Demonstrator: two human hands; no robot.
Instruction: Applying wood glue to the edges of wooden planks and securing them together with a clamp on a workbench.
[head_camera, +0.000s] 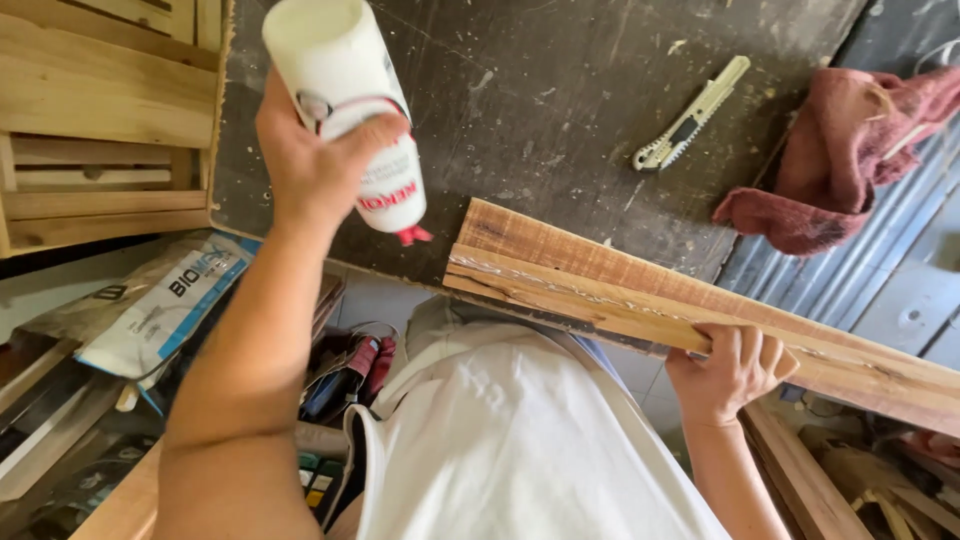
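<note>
At the worktop's (560, 90) left edge stands a slatted wooden crate (100, 120). Beside it the left hand (315, 165) is clamped around a white glue bottle (350, 100), held upside down with its red nozzle over the near edge. Along that edge lies a wooden plank (600, 280), overhanging to the right; the right hand (728, 372) grips its near side. Farther back lie a utility knife (690, 118) and, at the right edge, a red rag (840, 160).
</note>
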